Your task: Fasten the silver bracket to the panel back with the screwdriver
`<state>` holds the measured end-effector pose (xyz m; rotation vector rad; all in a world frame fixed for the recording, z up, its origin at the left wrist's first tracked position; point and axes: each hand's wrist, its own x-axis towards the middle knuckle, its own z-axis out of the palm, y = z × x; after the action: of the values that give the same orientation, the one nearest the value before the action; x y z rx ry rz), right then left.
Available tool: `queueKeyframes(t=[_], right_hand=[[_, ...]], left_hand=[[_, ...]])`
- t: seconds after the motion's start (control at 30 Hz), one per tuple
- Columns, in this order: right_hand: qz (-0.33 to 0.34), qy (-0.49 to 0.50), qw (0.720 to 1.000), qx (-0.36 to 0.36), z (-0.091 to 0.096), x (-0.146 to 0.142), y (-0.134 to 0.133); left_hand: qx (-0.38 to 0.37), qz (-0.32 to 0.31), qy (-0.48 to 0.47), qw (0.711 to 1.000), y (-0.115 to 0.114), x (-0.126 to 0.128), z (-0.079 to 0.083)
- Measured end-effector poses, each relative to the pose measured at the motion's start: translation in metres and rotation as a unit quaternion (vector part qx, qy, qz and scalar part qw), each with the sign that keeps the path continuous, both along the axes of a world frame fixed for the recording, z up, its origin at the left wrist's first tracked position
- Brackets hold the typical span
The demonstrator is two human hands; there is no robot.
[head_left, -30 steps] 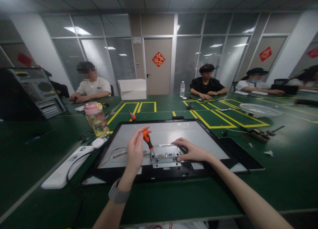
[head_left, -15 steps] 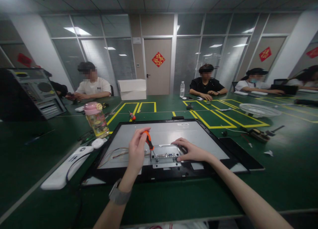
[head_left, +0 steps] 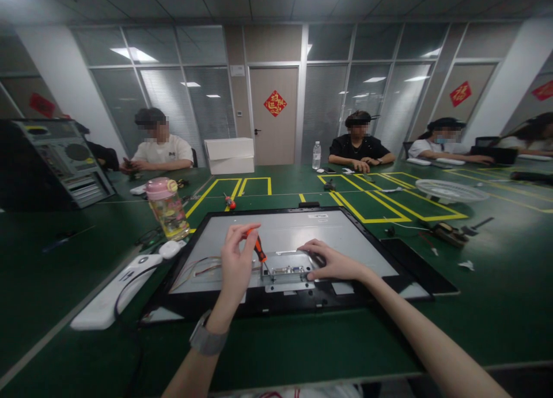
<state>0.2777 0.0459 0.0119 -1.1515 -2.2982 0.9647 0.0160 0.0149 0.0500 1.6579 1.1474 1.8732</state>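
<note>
A monitor lies face down on the green table, its grey metal back panel (head_left: 345, 237) framed by a black bezel. My left hand (head_left: 235, 265) is closed round an orange-handled screwdriver (head_left: 259, 249), whose tip points down at the left end of a small metal bracket (head_left: 287, 269) near the panel's front edge. My right hand (head_left: 332, 261) rests on the right end of that bracket, fingers curled and pressing on it. Thin coloured wires (head_left: 203, 264) run across the panel to the left of the bracket.
A pink-lidded bottle (head_left: 166, 208), a white power strip (head_left: 114, 291) and a computer case (head_left: 56, 162) stand to the left. A black plate (head_left: 419, 265), small parts (head_left: 449, 232) and a fan grille (head_left: 451, 190) lie to the right. Other people sit across the table by a white box (head_left: 230, 155).
My left hand's fingers have shifted round the screwdriver handle, covering more of it, with the tip staying at the bracket. My right hand has not moved.
</note>
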Motion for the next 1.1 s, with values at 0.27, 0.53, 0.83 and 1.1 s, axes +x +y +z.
queueKeyframes(t=[0.27,0.53,0.83,1.1], right_hand=[[0.001,-0.006,1.0,0.007,-0.0025,0.0011,0.0011],[0.005,0.0,1.0,0.011,-0.0032,0.0015,0.0021],[0.01,0.001,1.0,0.01,-0.004,0.0017,0.0026],[0.0,-0.015,1.0,0.002,0.0006,0.0009,-0.0003]], left_hand=[[-0.015,-0.001,-0.032,0.999,-0.0008,-0.0016,0.0012],[0.02,0.007,-0.026,0.999,0.0022,-0.0021,-0.0031],[0.041,-0.041,-0.003,0.998,-0.0002,0.0009,-0.0027],[-0.015,-0.082,-0.022,0.996,-0.0042,-0.0003,0.0034]])
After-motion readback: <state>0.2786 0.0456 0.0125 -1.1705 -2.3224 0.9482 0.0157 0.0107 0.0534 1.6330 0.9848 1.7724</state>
